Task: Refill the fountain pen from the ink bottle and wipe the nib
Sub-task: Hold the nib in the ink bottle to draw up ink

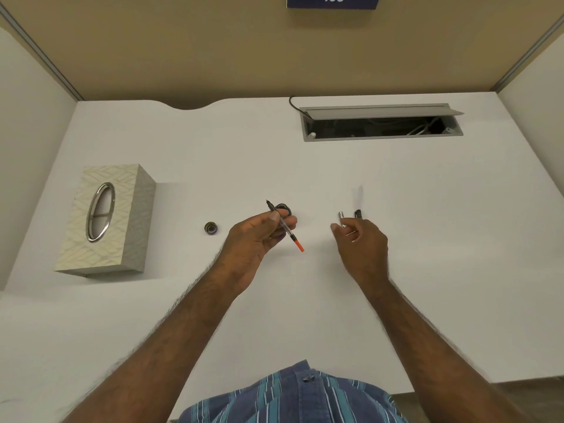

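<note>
My left hand (259, 236) holds the fountain pen's inner part (285, 228): a dark nib pointing up and away, a clear converter and an orange end pointing toward me. Just behind that hand stands the open ink bottle (283, 207), mostly hidden by my fingers. The bottle's cap (210, 228) lies on the white desk (427, 239) to the left. My right hand (363, 239) rests on the desk with fingers loosely curled over a silver pen barrel (341, 215); whether it grips the barrel I cannot tell. A black pen cap (358, 213) lies beside the barrel.
A patterned tissue box (122, 215) with an oval metal opening stands at the left. An open grey cable hatch (381, 122) is set into the desk at the back right. Tan partition walls enclose the desk.
</note>
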`<state>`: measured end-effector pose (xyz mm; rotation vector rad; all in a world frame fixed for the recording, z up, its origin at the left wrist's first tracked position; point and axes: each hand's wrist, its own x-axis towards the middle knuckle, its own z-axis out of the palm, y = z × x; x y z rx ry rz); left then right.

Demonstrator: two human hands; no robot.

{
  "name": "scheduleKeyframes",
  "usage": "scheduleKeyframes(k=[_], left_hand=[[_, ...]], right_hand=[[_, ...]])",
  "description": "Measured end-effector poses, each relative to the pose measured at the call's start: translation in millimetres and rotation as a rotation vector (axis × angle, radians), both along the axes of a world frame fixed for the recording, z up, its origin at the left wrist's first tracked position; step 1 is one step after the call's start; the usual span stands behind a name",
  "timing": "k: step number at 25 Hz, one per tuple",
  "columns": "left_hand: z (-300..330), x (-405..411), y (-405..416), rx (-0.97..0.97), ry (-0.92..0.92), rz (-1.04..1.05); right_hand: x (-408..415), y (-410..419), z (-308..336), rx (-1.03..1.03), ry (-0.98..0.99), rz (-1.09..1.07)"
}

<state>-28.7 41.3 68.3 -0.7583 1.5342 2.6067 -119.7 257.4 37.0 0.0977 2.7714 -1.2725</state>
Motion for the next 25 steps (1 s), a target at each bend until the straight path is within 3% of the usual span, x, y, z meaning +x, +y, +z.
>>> scheduleKeyframes(k=[4,7,19,25], left_hand=[[5,3,6,0.028,0.011,0.04],[7,6,10,0.056,0.023,0.063],[4,8,9,0.082,0.047,0.032],[-6,6,-13,-0.032,0.038,-0.038]], right_hand=[[35,-4,37,-0.336,-0.165,0.164],[56,-10,54,-0.479,-0.276,0.225],[61,-20,57,-0.619,-0.3,0.12],[28,-18,64,-0.515,-0.232,0.142]])
